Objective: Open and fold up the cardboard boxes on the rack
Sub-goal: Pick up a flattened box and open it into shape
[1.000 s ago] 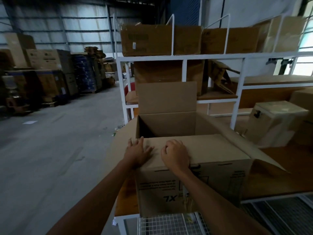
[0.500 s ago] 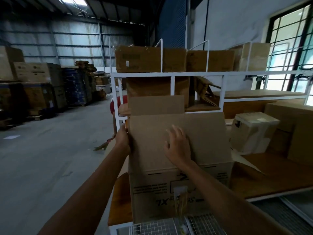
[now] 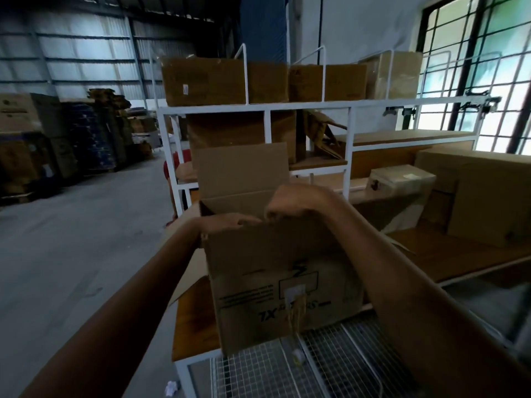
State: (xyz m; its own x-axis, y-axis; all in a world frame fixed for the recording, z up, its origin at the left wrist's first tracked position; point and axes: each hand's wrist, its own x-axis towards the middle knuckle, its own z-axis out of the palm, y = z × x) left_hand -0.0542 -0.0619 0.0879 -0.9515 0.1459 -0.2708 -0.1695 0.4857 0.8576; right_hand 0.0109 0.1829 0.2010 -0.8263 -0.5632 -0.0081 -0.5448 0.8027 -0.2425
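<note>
Two hands hold the XL cardboard box (image 3: pixel 287 294) at its near top edge. The left hand (image 3: pixel 227 225) has its grip curled round the near-left corner, and the right hand (image 3: pixel 293 203) has its grip hooked over the near flap (image 3: pixel 287 242). The box sits at the front of the rack (image 3: pixel 310 106), dead centre, with its far flap (image 3: pixel 244 168) upright at 12 o'clock. Its base seems to overhang the wire mesh shelf (image 3: pixel 330 369) toward 6 o'clock. A hard tug could tip it off or rip the dangling tape strip (image 3: pixel 296 317).

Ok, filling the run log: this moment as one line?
left grip: holds box near rim, left corner | right grip: curled over near rim | far flap: upright | box: open, on rack
</note>
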